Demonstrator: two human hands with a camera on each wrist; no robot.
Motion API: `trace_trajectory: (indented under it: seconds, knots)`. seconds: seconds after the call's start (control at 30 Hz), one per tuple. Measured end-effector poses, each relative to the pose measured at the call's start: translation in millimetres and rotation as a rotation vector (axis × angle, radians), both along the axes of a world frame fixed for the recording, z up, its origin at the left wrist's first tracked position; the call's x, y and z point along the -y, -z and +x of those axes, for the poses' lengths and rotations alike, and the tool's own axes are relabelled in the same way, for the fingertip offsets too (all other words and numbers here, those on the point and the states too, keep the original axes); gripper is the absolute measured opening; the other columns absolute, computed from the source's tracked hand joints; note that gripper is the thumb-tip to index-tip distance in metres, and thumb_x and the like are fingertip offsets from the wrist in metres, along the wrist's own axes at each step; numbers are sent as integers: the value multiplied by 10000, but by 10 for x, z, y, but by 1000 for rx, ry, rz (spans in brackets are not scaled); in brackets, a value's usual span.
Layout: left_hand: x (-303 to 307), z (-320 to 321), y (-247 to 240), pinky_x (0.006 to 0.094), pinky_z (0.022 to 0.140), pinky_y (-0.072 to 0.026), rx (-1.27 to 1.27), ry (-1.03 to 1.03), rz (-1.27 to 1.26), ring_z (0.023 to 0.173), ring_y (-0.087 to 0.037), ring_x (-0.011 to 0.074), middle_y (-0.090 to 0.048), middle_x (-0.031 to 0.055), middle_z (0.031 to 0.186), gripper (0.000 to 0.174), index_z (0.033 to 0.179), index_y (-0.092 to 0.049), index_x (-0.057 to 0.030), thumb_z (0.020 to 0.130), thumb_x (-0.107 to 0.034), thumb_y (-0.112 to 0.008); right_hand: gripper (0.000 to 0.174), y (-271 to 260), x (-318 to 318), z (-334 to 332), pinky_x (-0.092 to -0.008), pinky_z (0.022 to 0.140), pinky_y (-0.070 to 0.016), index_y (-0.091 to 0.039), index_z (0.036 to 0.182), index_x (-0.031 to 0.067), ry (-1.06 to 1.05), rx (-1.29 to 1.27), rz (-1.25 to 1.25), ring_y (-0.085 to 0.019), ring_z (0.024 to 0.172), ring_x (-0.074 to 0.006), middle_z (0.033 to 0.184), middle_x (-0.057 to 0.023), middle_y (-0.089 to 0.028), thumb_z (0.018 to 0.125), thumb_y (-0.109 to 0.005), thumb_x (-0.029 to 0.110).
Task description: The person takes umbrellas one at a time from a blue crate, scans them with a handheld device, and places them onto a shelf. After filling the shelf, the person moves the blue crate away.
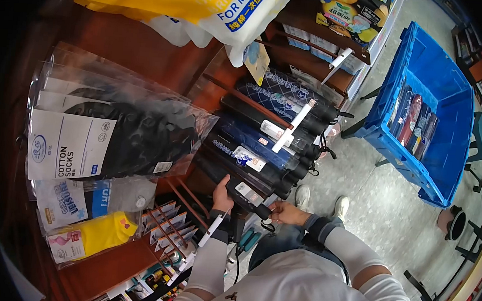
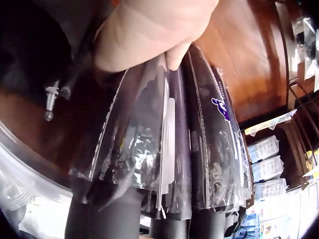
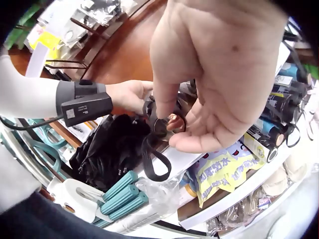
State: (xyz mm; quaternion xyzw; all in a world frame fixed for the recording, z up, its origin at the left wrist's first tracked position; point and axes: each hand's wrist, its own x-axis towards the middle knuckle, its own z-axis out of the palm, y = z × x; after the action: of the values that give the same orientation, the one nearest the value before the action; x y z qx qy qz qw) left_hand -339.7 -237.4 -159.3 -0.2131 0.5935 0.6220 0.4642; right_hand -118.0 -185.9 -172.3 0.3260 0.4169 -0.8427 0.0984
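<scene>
A black folding umbrella (image 1: 215, 172) in a clear sleeve lies at the near end of a row of sleeved umbrellas (image 1: 264, 144) on the shelf. My left hand (image 1: 223, 195) grips its body from the near side, thumb over the top. In the left wrist view, that hand (image 2: 159, 32) covers the upper part of the sleeves (image 2: 142, 134). My right hand (image 1: 289, 214) holds the umbrella's handle end between thumb and fingers. The right wrist view shows the right hand (image 3: 219, 74) around the round handle end, with a black strap loop (image 3: 158, 167) hanging below.
Packaged cotton socks (image 1: 108, 135) hang at the left, and a yellow-and-white pack (image 1: 206, 8) juts out above. A blue crate (image 1: 380, 124) with several sleeved umbrellas stands at the right. Teal-handled items (image 3: 124, 199) sit below my hands, near metal rack bars (image 1: 184, 202).
</scene>
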Motion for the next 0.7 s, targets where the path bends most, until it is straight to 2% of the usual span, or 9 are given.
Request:
trace_trajectory:
  seconds: [0.17,0.33,0.43,0.5,0.57,0.6,0.63,0.67,0.7]
  knots:
    - [-38,23,-99,305,651,-469,-45,-22,-68,736,-568,200,-576,60,846,195,888,-548,-43,738,-156,-604,317,91,-12,0,-230,538,-422,-506,983,0,-13,-5,56,-511,636,-108,731,-32,-547,702,-581,126]
    - [28,22,-12,302,659,-463,-93,-28,-130,769,-558,193,-562,58,875,213,903,-533,-51,718,-121,-613,350,150,60,-13,-197,503,-390,-479,1035,12,-5,-2,180,-470,588,-68,710,-14,-542,698,-548,75]
    - [78,59,17,309,661,-453,-158,-6,-139,794,-543,190,-547,53,885,228,918,-515,-65,710,-100,-601,340,135,67,11,-202,511,-409,-487,1023,13,26,17,118,-494,614,-80,739,-25,-559,692,-532,74]
    - [110,79,14,299,614,-434,-163,21,-113,776,-529,179,-532,49,890,242,910,-503,-89,688,-90,-598,344,128,81,19,-209,522,-421,-486,1027,18,24,28,176,-509,632,-91,759,-34,-570,692,-526,81]
    - [171,95,111,262,471,-359,-278,47,-143,621,-480,128,-519,10,741,207,804,-511,-134,636,-122,-632,372,213,81,48,-234,562,-455,-478,1054,38,-60,60,277,-545,690,-123,829,-50,-592,691,-510,111]
    - [200,57,98,256,453,-354,-267,122,-205,607,-480,121,-514,1,701,205,776,-510,-135,623,-114,-644,368,250,81,70,-259,576,-459,-491,1048,42,-91,49,386,-552,698,-137,839,-62,-595,694,-531,136]
    - [202,73,92,253,456,-366,-256,111,-199,630,-496,125,-521,12,719,205,769,-503,-127,620,-91,-639,357,312,102,117,-285,609,-461,-512,1021,38,-92,-10,587,-566,706,-168,843,-85,-598,691,-561,164]
    - [183,154,29,294,606,-371,-307,139,-190,751,-499,152,-538,21,825,165,847,-541,-132,687,-126,-583,349,392,118,176,-299,655,-453,-526,997,37,-101,-25,747,-573,728,-199,825,-112,-601,692,-578,199]
    - [208,160,89,334,674,-369,-347,143,-129,811,-492,169,-531,23,877,220,894,-522,-125,682,-121,-583,359,29,-58,243,-303,696,-442,-527,996,35,-261,102,623,-569,757,-226,814,-118,-602,694,-568,224]
